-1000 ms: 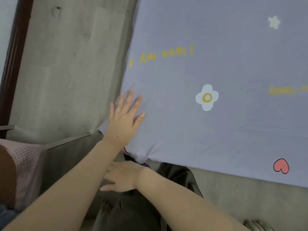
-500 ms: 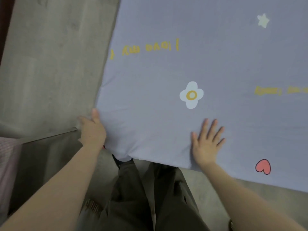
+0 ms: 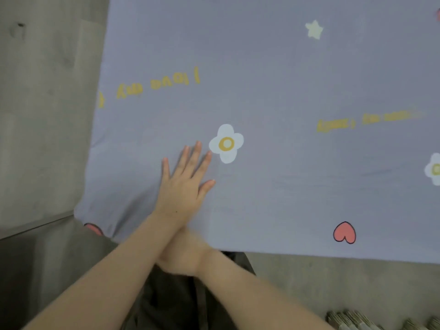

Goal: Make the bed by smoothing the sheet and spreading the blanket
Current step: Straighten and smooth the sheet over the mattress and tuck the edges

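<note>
A lavender sheet (image 3: 273, 91) printed with flowers, hearts, a star and yellow writing lies flat over the bed and fills most of the view. My left hand (image 3: 185, 184) rests palm down on it near the front left corner, fingers spread, just left of a white flower (image 3: 226, 143). My right hand (image 3: 183, 256) is at the sheet's front edge, crossed under my left forearm, blurred and partly hidden. No blanket is in view.
A bare concrete wall (image 3: 47, 91) runs along the bed's left side, with a grey ledge (image 3: 35, 226) below it. My dark trousers (image 3: 171, 303) stand against the front edge. A striped object (image 3: 357, 320) lies on the floor at the bottom right.
My left hand left the sheet's corner and now lies flat further right on top. My right hand slid off the sheet's top, back to the front edge under my left forearm.
</note>
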`<action>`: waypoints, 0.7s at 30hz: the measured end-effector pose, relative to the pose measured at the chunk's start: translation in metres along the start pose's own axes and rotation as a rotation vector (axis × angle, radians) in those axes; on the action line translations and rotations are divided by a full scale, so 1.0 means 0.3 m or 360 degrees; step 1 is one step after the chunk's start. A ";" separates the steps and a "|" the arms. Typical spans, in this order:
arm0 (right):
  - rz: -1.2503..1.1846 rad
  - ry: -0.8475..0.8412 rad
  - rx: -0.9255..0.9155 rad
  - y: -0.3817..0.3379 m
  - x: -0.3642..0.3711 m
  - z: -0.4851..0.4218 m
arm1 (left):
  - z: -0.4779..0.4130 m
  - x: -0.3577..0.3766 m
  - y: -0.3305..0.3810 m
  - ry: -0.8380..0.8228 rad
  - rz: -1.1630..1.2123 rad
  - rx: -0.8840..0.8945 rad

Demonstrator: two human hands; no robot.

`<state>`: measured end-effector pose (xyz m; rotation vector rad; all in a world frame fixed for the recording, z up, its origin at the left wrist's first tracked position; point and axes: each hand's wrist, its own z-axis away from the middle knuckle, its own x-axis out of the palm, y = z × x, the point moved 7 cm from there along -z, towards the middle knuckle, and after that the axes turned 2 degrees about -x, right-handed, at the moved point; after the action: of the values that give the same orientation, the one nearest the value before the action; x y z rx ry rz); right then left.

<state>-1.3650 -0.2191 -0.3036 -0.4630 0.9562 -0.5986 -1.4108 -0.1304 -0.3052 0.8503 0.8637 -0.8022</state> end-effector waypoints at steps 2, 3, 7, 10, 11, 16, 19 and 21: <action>-0.0150 0.0737 0.0039 0.168 -0.140 0.140 | -0.124 0.013 -0.009 -0.0071 -0.0028 -0.0003; -0.0170 0.1015 0.0232 0.309 -0.209 0.252 | -0.193 0.011 -0.027 -0.0102 0.0022 -0.0046; -0.0051 0.1530 0.1329 0.876 -0.339 0.760 | -0.397 -0.048 -0.173 -0.0074 -0.0095 -0.0144; -0.0121 0.1168 0.1982 1.200 -0.295 1.007 | -0.438 -0.123 -0.341 0.0038 -0.0109 -0.0372; -0.0256 0.1015 0.2157 1.270 -0.261 1.044 | -0.440 -0.140 -0.386 0.0053 -0.0086 -0.0451; -0.0282 0.1015 0.2156 1.282 -0.346 0.709 | -0.378 -0.197 -0.526 0.0127 0.0031 -0.0792; -0.0126 0.0922 0.1781 1.095 -0.466 0.379 | -0.341 -0.223 -0.559 0.0220 0.0332 -0.1205; -0.0091 0.0688 0.1327 0.923 -0.491 0.161 | -0.301 -0.260 -0.548 0.0382 0.0698 -0.1570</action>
<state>-1.3145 0.0896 -0.3576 0.4018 1.0006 -1.1038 -1.6116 -0.1036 -0.3196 0.2207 1.0785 0.1535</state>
